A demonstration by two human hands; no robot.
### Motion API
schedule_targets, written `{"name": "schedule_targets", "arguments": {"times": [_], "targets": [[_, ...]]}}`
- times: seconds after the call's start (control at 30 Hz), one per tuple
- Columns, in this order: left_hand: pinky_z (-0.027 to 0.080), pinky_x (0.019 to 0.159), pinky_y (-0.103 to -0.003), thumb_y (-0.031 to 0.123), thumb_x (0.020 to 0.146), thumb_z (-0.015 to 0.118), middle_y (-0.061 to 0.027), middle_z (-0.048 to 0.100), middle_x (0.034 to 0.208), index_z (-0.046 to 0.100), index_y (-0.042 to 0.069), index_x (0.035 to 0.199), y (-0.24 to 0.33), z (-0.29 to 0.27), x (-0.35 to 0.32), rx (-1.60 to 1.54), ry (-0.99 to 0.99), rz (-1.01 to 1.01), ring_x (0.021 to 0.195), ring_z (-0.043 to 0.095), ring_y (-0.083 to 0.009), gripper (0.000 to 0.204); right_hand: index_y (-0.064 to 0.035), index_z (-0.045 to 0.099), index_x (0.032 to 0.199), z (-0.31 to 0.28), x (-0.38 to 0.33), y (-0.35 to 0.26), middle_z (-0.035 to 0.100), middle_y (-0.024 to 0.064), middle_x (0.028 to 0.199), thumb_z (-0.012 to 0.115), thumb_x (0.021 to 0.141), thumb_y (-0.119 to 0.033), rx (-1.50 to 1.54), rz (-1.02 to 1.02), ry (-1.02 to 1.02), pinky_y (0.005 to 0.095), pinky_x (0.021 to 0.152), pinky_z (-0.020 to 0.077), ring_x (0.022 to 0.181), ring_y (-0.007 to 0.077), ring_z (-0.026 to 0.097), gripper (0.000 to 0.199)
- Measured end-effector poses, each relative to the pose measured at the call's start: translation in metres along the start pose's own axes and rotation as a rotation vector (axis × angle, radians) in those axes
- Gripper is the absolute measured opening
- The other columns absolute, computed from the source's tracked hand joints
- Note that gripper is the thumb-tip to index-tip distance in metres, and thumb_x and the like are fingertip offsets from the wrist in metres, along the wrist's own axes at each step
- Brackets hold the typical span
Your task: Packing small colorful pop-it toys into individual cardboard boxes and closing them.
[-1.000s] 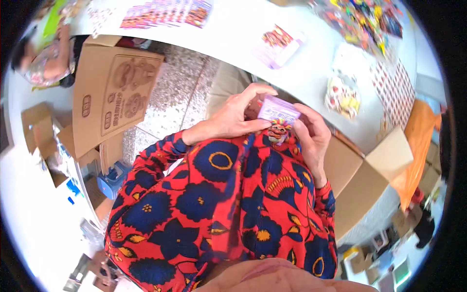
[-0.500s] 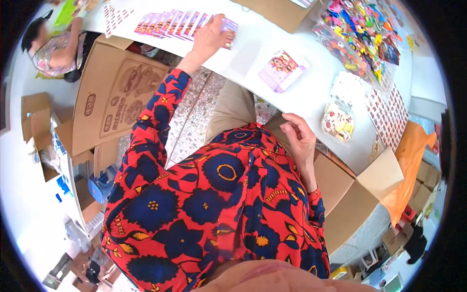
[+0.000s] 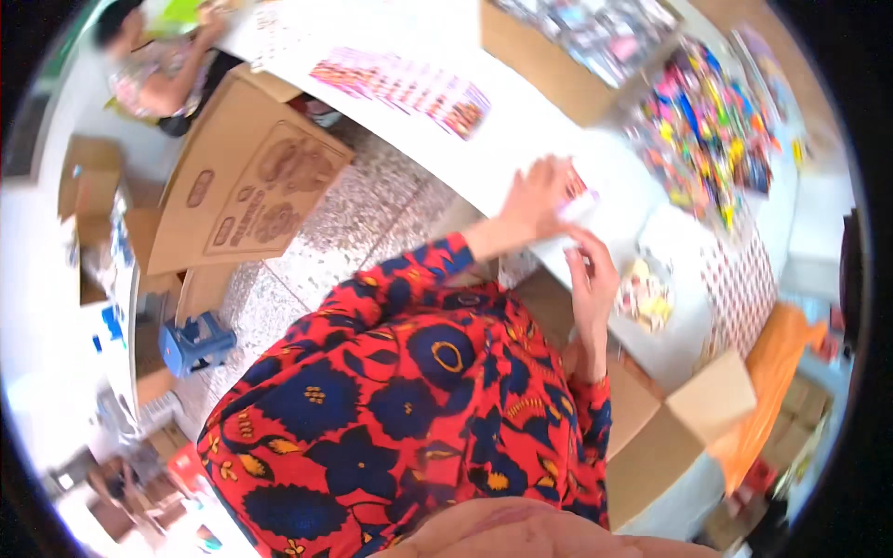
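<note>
On the white table (image 3: 456,56), my left hand (image 3: 538,200) reaches over a small purple printed pack (image 3: 579,182). The hand covers most of it and is blurred, so I cannot see whether the fingers grip it. Close beside it, my right hand (image 3: 593,279) is raised at the table's front edge, thumb and forefinger apart, with nothing visible in it. The forefinger comes near the left hand and the pack. Farther left lies an overlapping row of purple printed cards or packs (image 3: 409,90), which neither hand touches.
A carton of silvery packets (image 3: 549,70) and a pile of colourful small toys (image 3: 702,130) stand at the back right. A clear bag of yellow and white pieces (image 3: 644,296) lies near the right hand. Open cardboard boxes (image 3: 642,456) stand below; a person (image 3: 158,79) sits far left.
My left hand has left the row of cards and moved right to the purple pack. My right hand has risen slightly toward it. The whole view has shifted.
</note>
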State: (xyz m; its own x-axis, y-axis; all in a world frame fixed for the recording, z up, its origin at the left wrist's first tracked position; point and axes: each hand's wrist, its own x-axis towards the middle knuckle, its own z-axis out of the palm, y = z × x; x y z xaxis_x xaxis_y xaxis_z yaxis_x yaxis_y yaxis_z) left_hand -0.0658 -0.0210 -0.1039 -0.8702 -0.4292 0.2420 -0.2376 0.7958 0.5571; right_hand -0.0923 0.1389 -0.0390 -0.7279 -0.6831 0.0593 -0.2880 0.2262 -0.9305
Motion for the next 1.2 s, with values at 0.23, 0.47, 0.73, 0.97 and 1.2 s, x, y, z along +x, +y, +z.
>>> {"name": "schedule_targets", "arguments": {"times": [0.23,0.47,0.73,0.97,1.2], "targets": [[0.039,0.090,-0.058,0.036,0.061,0.077,-0.0233,0.035,0.132,0.023,0.006,0.141,0.018,0.002,-0.014,0.114,0.002,-0.048,0.120,0.041,-0.0402,0.101,-0.0020,0.061,0.106,-0.004,-0.015,0.009,0.061,0.0075,0.110,0.056,0.087,-0.001,0.115,0.054,0.006,0.0246,0.076,0.0466,0.093,0.0130,0.057,0.019],[0.042,0.093,-0.045,0.025,0.060,0.079,-0.0221,0.040,0.127,0.023,0.004,0.139,0.023,-0.014,-0.012,-0.081,0.051,-0.020,0.113,0.047,-0.0392,0.099,-0.0004,0.056,0.115,-0.017,-0.012,0.023,0.059,0.0077,0.112,0.054,0.089,-0.004,0.085,0.010,0.039,0.0247,0.072,0.0479,0.085,0.0128,0.057,0.026],[0.046,0.085,-0.040,0.009,0.057,0.076,-0.0190,0.052,0.111,0.032,-0.004,0.133,0.048,-0.061,-0.005,-0.371,0.220,0.039,0.101,0.054,-0.0345,0.089,-0.0014,0.049,0.125,-0.023,0.022,-0.012,0.055,0.0064,0.120,0.058,0.088,-0.008,0.115,-0.100,0.175,0.0238,0.074,0.0475,0.092,0.0123,0.058,0.038],[0.050,0.072,-0.040,0.008,0.061,0.076,-0.0171,0.051,0.106,0.034,0.001,0.131,0.058,-0.071,-0.011,-0.305,0.245,0.123,0.092,0.057,-0.0345,0.082,-0.0024,0.049,0.126,-0.007,0.015,-0.027,0.053,0.0068,0.123,0.060,0.086,-0.002,0.219,-0.170,0.274,0.0256,0.081,0.0503,0.098,0.0113,0.056,0.041],[0.051,0.065,-0.041,0.014,0.063,0.077,-0.0173,0.050,0.106,0.035,0.001,0.125,0.068,-0.063,-0.022,-0.216,0.309,0.064,0.088,0.058,-0.0345,0.076,-0.0028,0.048,0.125,0.016,0.010,-0.034,0.055,0.0077,0.117,0.065,0.082,-0.003,0.233,-0.160,0.279,0.0292,0.084,0.0500,0.100,0.0139,0.056,0.046]]}}
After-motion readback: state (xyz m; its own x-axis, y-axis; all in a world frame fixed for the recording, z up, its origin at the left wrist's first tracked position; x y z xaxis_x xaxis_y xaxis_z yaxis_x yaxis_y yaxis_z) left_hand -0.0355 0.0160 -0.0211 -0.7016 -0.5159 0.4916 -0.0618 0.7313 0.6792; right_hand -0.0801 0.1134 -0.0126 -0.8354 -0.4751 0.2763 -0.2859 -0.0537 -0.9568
